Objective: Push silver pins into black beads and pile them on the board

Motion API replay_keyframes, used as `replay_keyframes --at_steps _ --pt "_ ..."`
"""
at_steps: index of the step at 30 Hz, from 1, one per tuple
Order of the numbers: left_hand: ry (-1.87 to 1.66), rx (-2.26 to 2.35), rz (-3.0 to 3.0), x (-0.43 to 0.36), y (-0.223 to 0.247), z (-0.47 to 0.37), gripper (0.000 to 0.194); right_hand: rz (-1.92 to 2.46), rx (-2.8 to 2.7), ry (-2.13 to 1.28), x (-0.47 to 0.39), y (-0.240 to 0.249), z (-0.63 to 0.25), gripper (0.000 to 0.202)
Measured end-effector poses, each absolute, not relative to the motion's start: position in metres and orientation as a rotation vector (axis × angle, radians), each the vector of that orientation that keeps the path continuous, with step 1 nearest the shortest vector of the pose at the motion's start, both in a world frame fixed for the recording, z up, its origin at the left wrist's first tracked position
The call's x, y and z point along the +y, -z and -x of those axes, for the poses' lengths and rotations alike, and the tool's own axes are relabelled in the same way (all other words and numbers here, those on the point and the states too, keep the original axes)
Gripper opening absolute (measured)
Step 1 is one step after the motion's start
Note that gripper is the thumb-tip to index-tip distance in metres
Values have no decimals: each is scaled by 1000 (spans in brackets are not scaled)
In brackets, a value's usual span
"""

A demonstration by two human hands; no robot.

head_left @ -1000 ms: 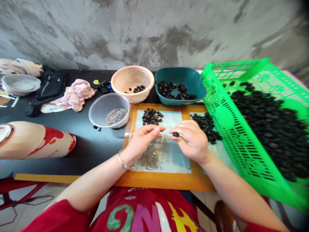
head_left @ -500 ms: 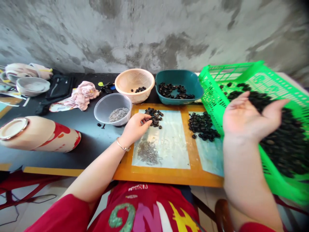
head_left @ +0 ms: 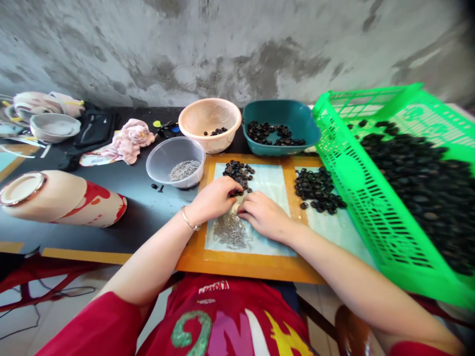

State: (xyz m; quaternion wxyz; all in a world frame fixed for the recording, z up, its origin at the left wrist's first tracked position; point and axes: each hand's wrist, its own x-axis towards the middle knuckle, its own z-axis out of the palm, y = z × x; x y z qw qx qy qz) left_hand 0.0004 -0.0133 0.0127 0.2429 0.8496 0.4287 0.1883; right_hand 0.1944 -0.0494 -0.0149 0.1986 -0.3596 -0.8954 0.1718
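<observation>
My left hand (head_left: 215, 201) is closed in a pinch at the near edge of a pile of small black round parts (head_left: 239, 172), with one dark part showing at its fingertips. Beside it my right hand (head_left: 265, 215) has its fingers pressed together, just above a heap of thin metal pins (head_left: 230, 231). Whatever those right fingertips hold is hidden. Both piles lie on a pale sheet (head_left: 269, 242) taped to the table. Another pile of black round parts (head_left: 319, 190) sits on a second sheet to the right.
A green crate (head_left: 371, 198) full of black parts stands at right. Behind the sheets are a teal basin (head_left: 282, 146), a peach basin (head_left: 210, 141) and a clear bowl (head_left: 158, 165) of pins. A cream-and-red flask (head_left: 70, 200) lies at left, near a pink cloth (head_left: 131, 141).
My right hand has come from over the green crate to the pin heap, its fingers closing. My left hand has shifted slightly, to the near edge of the black pile.
</observation>
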Motion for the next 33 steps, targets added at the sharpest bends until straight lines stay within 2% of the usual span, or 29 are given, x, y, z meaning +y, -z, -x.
replay_keyframes --at_steps 5,14,17,22,24,27,33 --pt "-479 1176 -2374 -15 -16 1 25 1032 -2572 -440 -49 16 -195 9" --pt "-356 1317 -2412 -14 -18 4 9 1204 -2226 -732 -45 2 -210 13" --pt "-448 1332 -2272 -15 -20 1 12 1181 -2072 -836 -43 -3 -211 23" --pt "-698 1217 -1801 -20 -22 -6 16 1239 -1653 -1185 -40 -6 -212 12" --pt "-742 1130 -1658 -23 -20 -9 16 1222 -1494 -1302 -39 -6 -212 18" --pt "-771 1032 -1518 -26 -18 -13 20 1216 -1424 -1337 -40 -8 -211 26" --pt "-828 1028 -1425 -30 -18 -19 25 1255 -1499 -1261 -42 -7 -206 25"
